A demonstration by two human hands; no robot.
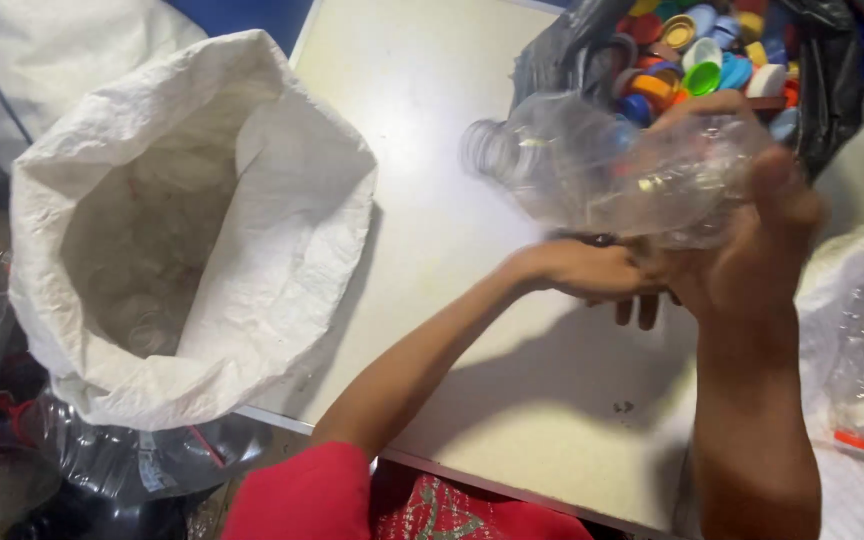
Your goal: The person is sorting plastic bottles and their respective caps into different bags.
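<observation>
Right hand (752, 235) raised over a pale cream tabletop (422, 150), fingers wrapped around the base of a clear, crumpled plastic bottle (612, 170) — held lying sideways in the air, capless neck pointing left. Left hand (592, 272) just beneath the bottle, close against the right palm, fingers curled inward; whether they pinch anything cannot be told, though something small and dark shows at their tips. Behind the bottle, a black plastic bag (832, 90) heaped with bottle caps of many colours (702, 50). Well to the left, a big white woven sack (282, 200) standing open at the table's edge — clear bottles dimly visible deep inside. Red sleeve (297, 495) at the bottom edge.
</observation>
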